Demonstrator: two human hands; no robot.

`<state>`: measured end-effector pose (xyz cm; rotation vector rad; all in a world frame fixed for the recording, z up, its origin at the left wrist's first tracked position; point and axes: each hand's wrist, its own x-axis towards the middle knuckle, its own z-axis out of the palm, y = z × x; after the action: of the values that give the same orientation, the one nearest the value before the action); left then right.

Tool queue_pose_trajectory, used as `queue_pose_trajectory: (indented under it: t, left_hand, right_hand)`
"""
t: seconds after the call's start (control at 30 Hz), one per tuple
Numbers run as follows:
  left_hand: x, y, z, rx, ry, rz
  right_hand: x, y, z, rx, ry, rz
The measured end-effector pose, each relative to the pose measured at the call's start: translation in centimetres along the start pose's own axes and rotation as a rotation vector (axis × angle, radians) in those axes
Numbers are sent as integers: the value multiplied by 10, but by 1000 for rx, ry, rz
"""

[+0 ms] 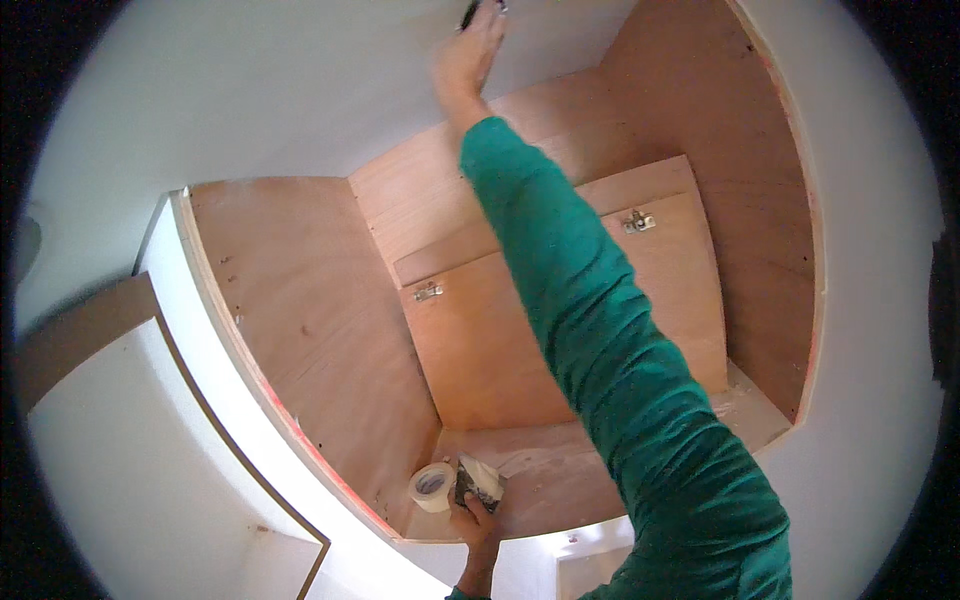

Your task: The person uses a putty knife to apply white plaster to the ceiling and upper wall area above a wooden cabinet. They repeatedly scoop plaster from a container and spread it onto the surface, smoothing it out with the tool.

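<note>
My right hand [472,60], at the end of a long green sleeve [590,310], reaches up to the pale ceiling. Its fingers close around a dark-handled tool [468,14], mostly hidden by the hand and cut off by the top edge. Low in the picture, my left hand [474,522] grips a dark flat plate smeared with cream-white filler [482,480]. Just left of that plate, a roll of masking tape [432,485] lies on the cabinet's bottom board.
An open plywood cabinet [300,330] surrounds the reach. Inside, a loose wooden door panel [500,350] with two metal hinges [638,221] leans against the back. The ceiling [270,90] meets the cabinet top. A brown-edged white recess [140,440] is at lower left.
</note>
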<state>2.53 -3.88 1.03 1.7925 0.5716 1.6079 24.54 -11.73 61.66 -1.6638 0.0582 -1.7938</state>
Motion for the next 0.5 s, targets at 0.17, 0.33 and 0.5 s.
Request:
queue_pose_trajectory:
  t: [0.17,0.33,0.5]
  left_hand:
    - [3,5,7,20,-37,58]
    - [5,-21,6,-54,18,17]
    - [4,-13,-1,-50,-7,28]
  right_hand:
    - [-41,-61,0,1114,286,237]
    - [-60,-30,35,1199,220,10]
    - [27,121,71,1166,-20,255]
